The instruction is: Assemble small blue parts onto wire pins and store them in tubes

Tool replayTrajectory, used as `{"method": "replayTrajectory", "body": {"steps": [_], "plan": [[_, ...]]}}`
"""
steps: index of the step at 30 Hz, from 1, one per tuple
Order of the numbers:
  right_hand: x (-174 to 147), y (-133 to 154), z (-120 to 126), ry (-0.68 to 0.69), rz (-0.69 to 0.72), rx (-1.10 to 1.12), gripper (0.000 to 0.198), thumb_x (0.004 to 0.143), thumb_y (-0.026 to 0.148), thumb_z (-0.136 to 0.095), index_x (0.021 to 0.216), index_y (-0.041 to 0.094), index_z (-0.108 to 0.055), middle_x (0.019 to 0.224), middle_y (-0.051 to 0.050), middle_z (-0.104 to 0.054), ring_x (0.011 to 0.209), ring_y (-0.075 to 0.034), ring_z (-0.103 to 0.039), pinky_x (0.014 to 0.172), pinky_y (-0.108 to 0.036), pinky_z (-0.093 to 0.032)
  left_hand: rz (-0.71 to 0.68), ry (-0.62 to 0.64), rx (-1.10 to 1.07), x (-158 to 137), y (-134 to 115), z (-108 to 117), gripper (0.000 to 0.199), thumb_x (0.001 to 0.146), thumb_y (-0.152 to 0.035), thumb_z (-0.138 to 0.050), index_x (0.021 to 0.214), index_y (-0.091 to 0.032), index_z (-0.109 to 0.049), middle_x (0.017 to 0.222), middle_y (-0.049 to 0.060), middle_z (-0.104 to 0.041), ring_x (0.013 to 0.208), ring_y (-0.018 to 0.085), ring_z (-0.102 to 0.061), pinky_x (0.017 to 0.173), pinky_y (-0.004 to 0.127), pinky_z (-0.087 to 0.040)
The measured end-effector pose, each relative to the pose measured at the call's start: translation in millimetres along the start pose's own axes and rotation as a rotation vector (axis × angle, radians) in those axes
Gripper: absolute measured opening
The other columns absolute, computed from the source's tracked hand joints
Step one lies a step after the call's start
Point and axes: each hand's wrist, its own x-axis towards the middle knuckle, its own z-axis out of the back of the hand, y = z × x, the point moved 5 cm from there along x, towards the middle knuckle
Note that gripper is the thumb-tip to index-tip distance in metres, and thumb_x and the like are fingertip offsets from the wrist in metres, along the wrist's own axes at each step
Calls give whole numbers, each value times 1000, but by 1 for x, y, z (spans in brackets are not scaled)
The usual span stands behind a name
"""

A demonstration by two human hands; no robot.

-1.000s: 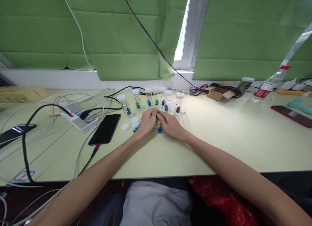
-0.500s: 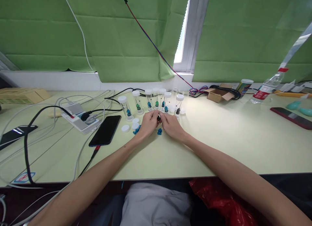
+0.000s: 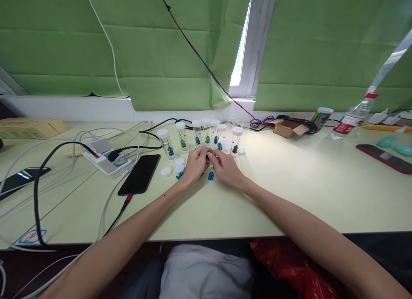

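My left hand (image 3: 195,163) and my right hand (image 3: 228,166) meet over the table, fingertips pinched together. Between them shows a bit of a small dark piece (image 3: 207,157), mostly hidden by the fingers. Just below my right hand lies a small blue piece (image 3: 210,176) with a thin stem. More blue pieces (image 3: 180,175) lie beside my left wrist, partly covered. Behind the hands stand several clear tubes (image 3: 165,143) with white caps, holding small blue, green or dark pieces on thin stems. Loose white caps (image 3: 166,172) lie left of my left hand.
A black phone (image 3: 140,174) on a cable and a white power strip (image 3: 107,163) with tangled cords lie to the left. At the back right are a small cardboard box (image 3: 289,128) and a water bottle (image 3: 349,122). A red-edged phone (image 3: 384,158) lies far right.
The dark piece between my fingertips is more covered now, and my fingers have shifted slightly around it. The view has tilted a little; the tubes and caps stay put.
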Motion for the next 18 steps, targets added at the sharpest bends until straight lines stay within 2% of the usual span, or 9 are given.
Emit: {"method": "replayTrajectory", "body": {"steps": [8,13,18], "plan": [[2,-4,-2,-12,38,-117,39,101,32,-30,76,20,-57,69,-1,-61,60,-14,-49,62,-27,-34,-44,32,-50,1,2,-3,30,88,-41,-47,72,-17,-56,52,-5,-40,41,6,-30,39,20,-24],[2,-3,1,-49,22,-90,39,101,31,-30,73,20,-55,68,-1,-61,60,-14,-50,61,-27,-34,-58,31,-37,1,3,-3,34,89,-43,-48,67,-17,-51,52,-6,-38,41,5,-28,39,19,-22],[0,0,3,-52,-32,-19,31,98,38,-40,75,21,-52,57,4,-52,53,-13,-45,56,-26,-32,-33,-12,-57,0,1,0,30,89,-41,-47,72,-17,-57,51,-6,-37,41,6,-29,38,20,-23]]}}
